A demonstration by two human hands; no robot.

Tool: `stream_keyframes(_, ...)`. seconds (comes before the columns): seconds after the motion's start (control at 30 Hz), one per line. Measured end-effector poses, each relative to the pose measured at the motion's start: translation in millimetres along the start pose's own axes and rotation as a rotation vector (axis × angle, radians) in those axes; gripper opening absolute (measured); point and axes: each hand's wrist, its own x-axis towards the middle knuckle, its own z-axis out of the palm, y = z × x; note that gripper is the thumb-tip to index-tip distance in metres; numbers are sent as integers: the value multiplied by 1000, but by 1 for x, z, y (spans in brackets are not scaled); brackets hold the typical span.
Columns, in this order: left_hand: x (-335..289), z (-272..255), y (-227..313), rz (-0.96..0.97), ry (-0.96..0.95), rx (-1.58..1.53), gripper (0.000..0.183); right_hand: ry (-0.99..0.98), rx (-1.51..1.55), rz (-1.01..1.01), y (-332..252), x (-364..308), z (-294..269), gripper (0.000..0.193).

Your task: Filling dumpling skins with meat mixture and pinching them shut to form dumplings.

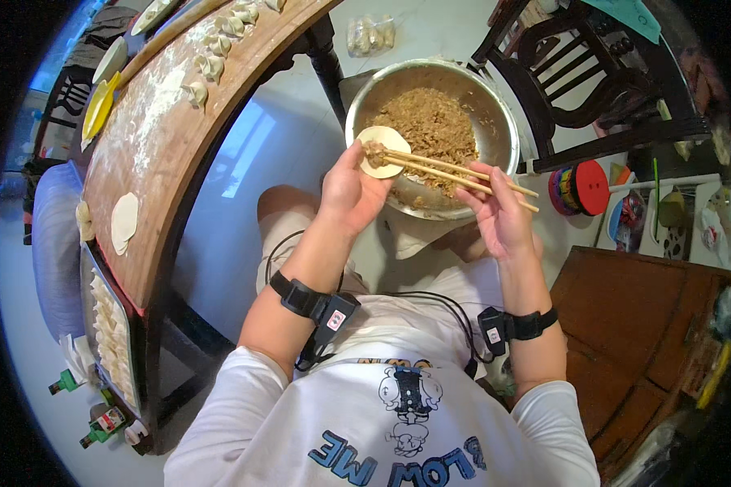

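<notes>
A round, pale dumpling wrapper (396,143) rests on the fingers of my left hand (351,188), above the left rim of a large steel bowl (502,114). In my right hand (499,213) is a pair of wooden chopsticks (443,168), their tips pointing left. Those tips touch a small lump of filling (374,152) on the wrapper. Brown minced filling (430,122) covers much of the bowl's inside. My left palm is partly hidden by the wrapper.
To the left stands a wooden table (150,219) dusted with flour, bearing folded dumplings (211,66) and a flat wrapper (125,223). A tray of dumplings (112,333) sits by its near edge. Dark wooden chairs (593,81) and a brown wooden cabinet (625,325) are at right.
</notes>
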Motion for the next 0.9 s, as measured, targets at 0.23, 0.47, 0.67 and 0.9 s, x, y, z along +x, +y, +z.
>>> stream_keyframes(0.23, -23, 10, 1, -31, -104, -169, 44, -22, -172, -179, -39, -25, -7, 28)
stream_keyframes(0.47, -41, 12, 4, -99, -174, -147, 44, -76, -229, -257, -49, -35, 8, 33)
stream_keyframes(0.67, -41, -3, 3, -91, -159, -228, 42, -47, -234, -159, -44, -27, 0, 34)
stream_keyframes(0.9, -29, -24, 2, -24, 36, -136, 41, 47, -901, -163, -41, -7, -25, 30)
